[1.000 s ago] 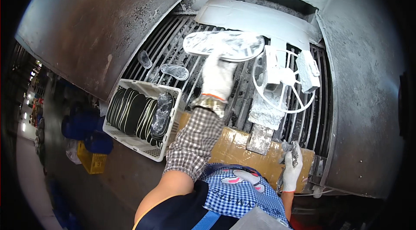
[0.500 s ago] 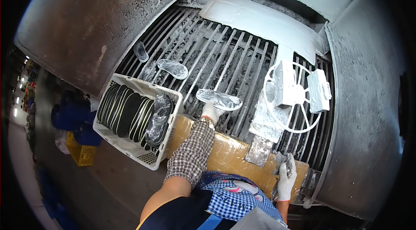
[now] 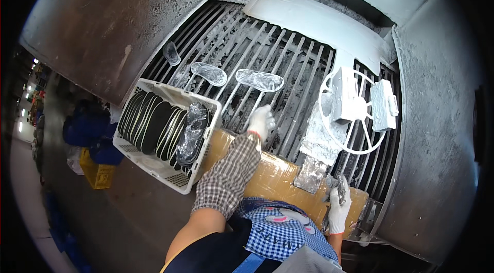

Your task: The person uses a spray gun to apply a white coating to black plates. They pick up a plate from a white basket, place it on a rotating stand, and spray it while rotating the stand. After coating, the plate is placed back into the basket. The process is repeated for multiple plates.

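My left hand, in a white glove, hovers over the metal grate with nothing in it, its fingers loosely bent and apart. Just beyond it lies a shoe sole whose face looks covered in shiny clear film. Two similar soles rest farther left: a middle sole and a far-left sole. Low on the right, my gloved right hand is closed around a grey, paint-crusted metal tool that looks like a spray gun. Its lower part is hidden by the hand.
A white plastic basket at left holds several upright dark soles and a film-covered one. A white-coated wheel-shaped turntable with blocks stands at right. Tape-covered cardboard lines the front edge. Metal booth walls rise on both sides; a yellow crate sits lower left.
My left hand has let go of the nearest sole and drawn back from it. That sole now lies farther up the grate, beside the middle one. My right hand keeps its grip.
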Motion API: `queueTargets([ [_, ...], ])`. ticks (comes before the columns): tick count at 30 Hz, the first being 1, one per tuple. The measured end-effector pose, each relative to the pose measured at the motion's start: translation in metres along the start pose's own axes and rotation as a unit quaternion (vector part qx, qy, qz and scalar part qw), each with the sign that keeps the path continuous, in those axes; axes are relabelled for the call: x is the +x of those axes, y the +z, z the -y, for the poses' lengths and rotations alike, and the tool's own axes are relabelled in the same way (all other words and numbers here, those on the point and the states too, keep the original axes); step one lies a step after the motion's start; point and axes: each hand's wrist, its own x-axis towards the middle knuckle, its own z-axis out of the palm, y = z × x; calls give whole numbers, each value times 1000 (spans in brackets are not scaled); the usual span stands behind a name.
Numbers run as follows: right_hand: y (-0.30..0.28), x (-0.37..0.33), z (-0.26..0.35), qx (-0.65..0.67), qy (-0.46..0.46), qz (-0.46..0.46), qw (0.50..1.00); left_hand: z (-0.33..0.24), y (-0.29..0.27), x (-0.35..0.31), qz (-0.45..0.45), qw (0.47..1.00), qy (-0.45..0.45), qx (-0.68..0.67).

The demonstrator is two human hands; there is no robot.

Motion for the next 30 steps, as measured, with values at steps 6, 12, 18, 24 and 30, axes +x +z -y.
queueTargets([
  [6, -13, 4, -26, -38, -46, -4, 998, 12, -38, -156, 69, 970, 122, 200],
  [12, -18, -3, -36, -7, -32, 20, 999, -21, -98, -250, -76, 815, 406, 406],
  [18, -26, 5, -79, -55, -111, 18, 992, -87, -143, -298, -319, 574, 452, 604],
  [24, -29, -7, -66, -70, -83, 32, 994, -97, -169, -290, -322, 608, 276, 671],
  [30, -31, -22, -47, 8, -34, 14, 999, -111, -165, -292, -291, 722, 206, 593],
])
